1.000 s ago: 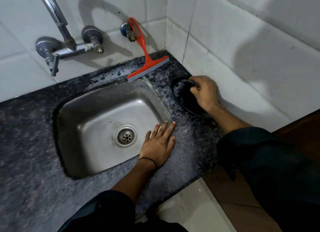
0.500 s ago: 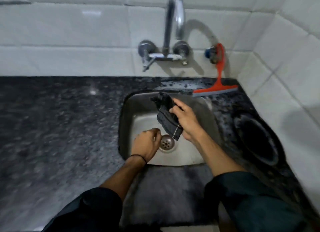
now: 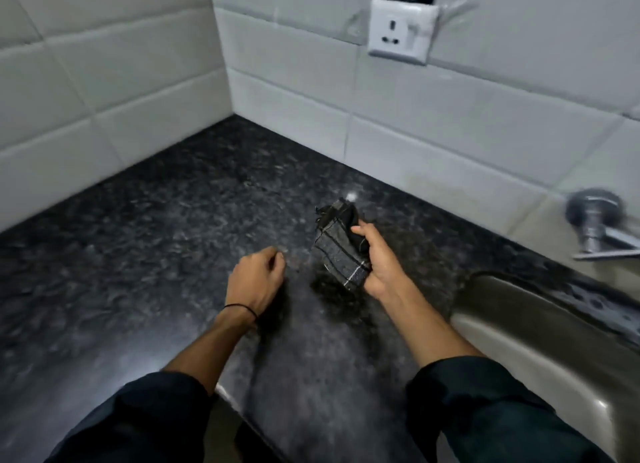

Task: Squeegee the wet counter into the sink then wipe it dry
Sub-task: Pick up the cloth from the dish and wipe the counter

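1. We hold a dark checked cloth (image 3: 341,251) bunched in our right hand (image 3: 375,262), fingers and thumb closed round it, raised just above the black speckled granite desk (image 3: 145,241) at about 1 o'clock from the frame's centre.

2. Our left hand (image 3: 254,279) hangs beside it at 9 o'clock of the cloth, fingers loosely curled and carrying nothing; it is near the cloth but not touching it.

3. The steel sink (image 3: 540,327) lies at 3 o'clock, its rim partly cut off by the frame, with part of the tap fitting (image 3: 592,217) on the tiled wall above it. No squeegee shows in this view.

4. We judge the step in hand to be the drying pass on the stretch of desk to the left of the sink.

5. To do it well we would open the cloth flat under the palm rather than drag it as a wad, since a bunched cloth meets the stone on a narrow patch only.

6. We would start in the far corner at 11 o'clock, where the two tiled walls meet, and pull overlapping strokes toward the sink at 3 o'clock.

7. The wall socket (image 3: 401,30) at 12 o'clock sits above the desk; we would keep a wet cloth well away from it.
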